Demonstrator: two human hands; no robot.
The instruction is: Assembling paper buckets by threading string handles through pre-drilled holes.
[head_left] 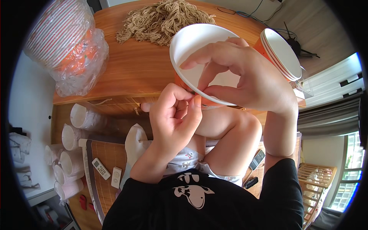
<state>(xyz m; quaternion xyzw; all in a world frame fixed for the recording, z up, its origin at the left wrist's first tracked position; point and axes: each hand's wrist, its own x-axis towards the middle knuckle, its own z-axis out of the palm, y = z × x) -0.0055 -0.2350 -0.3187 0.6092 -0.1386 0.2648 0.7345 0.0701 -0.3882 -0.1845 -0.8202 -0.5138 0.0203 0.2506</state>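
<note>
A large paper bucket (189, 44), white inside and orange outside, is tilted with its mouth toward me, above my bent leg at the table edge. My left hand (174, 115) is closed in a pinch against the outside of its near rim. Whatever lies between those fingertips is too small to make out. Over the opening arches my right hand (251, 73), its thumb and forefinger tips pressed nearly together inside the near wall, opposite the left fingertips. Anything in that pinch is hidden. Behind the bucket, a heap of tan cords (165, 21) lies on the wooden table (130, 65).
Nested orange buckets (281, 53) stand at the right, near a black router (297, 46). A plastic-wrapped bucket stack (63, 42) occupies the table's left end. More wrapped stacks (71, 163) are below left. Remotes (101, 168) and a phone (257, 159) lie beside me.
</note>
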